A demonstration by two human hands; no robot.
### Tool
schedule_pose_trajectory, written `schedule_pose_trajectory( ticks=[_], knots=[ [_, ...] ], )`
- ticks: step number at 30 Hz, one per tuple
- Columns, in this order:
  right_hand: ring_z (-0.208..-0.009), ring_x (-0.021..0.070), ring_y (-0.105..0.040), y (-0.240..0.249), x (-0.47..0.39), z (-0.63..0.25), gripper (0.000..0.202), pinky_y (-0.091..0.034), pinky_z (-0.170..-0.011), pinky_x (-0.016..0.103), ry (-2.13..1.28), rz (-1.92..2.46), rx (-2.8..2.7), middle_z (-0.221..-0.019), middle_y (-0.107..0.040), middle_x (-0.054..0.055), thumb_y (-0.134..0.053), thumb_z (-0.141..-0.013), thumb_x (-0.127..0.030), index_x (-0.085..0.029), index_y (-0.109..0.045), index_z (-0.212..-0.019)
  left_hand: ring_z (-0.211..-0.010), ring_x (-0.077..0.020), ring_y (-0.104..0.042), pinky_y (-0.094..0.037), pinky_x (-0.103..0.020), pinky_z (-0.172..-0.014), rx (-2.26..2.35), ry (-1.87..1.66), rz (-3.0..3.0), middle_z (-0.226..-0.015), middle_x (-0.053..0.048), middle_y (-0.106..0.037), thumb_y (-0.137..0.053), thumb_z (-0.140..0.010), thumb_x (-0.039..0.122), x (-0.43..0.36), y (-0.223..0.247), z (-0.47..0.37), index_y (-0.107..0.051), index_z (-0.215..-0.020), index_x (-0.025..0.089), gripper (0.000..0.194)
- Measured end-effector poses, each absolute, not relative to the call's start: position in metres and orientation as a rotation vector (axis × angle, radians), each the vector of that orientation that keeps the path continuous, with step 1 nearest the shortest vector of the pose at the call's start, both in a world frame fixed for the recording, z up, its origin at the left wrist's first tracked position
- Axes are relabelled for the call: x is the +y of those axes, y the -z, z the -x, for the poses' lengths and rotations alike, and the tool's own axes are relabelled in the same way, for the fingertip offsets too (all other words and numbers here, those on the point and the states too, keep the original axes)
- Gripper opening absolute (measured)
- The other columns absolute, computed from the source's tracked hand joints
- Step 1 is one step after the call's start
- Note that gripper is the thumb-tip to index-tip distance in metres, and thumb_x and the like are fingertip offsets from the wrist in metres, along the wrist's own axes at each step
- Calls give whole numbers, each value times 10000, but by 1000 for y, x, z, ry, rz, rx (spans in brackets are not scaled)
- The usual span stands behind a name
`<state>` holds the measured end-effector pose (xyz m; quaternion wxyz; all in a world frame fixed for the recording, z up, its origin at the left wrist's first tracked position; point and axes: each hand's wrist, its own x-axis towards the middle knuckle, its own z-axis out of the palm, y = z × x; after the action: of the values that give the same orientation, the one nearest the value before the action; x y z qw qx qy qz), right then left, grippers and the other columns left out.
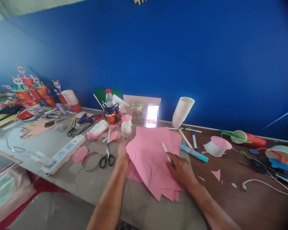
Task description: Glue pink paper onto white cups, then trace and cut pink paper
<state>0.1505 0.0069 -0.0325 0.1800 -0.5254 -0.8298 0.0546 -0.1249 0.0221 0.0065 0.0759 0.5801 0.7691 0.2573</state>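
Pink paper [156, 137]: one loose, overlapping pile, centre of the table, between your hands; a faint curved line shows on its near left part.
Right hand [181, 169]: closed around a white pen [166, 149], resting on the pile's right side.
Left hand [123, 151]: apart from the right, at the pile's left edge, just near of a white cup [126, 129]; whether it grips anything, you cannot tell from here.
Handling, in judgement: press the top sheet flat, since loose layers may slide; guide the pen lightly, wrist clear of the line.
Surface: grey tabletop [86, 193] left, brown tabletop [220, 207] right; scissors [107, 157] and power strip [64, 155] left, blue marker [194, 153] right.
Room: blue wall [206, 57] along the far side.
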Motion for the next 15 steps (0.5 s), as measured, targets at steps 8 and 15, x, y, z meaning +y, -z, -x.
schedule_pose_trajectory(
  ticks=[8, 15],
  knots=[
    [-902, 258, -688, 25, 6, -147, 364, -444, -798, 367, -146, 1525, -2380, -1044, -727, 102, -506, -925, -215, -164, -581, -1277, -1082, -198, -640, -513, -344, -894, 2067, -1248, -1683, -1180, -134, -650, -305, -982, 277, 26, -49, 132, -528, -1188, 168, 322],
    [-950, 237, -670, 10, 2, -145, 376, -412, -851, 337, -216, 1613, -2393, -1068, -720, 98, -514, -936, -231, -190, -556, -1307, -983, -340, -630, -475, -501, -860, 2450, -373, -1994, -1052, -139, -683, -431, -910, 321, -62, -68, 179, -636, -1029, 193, 269]
  ],
)
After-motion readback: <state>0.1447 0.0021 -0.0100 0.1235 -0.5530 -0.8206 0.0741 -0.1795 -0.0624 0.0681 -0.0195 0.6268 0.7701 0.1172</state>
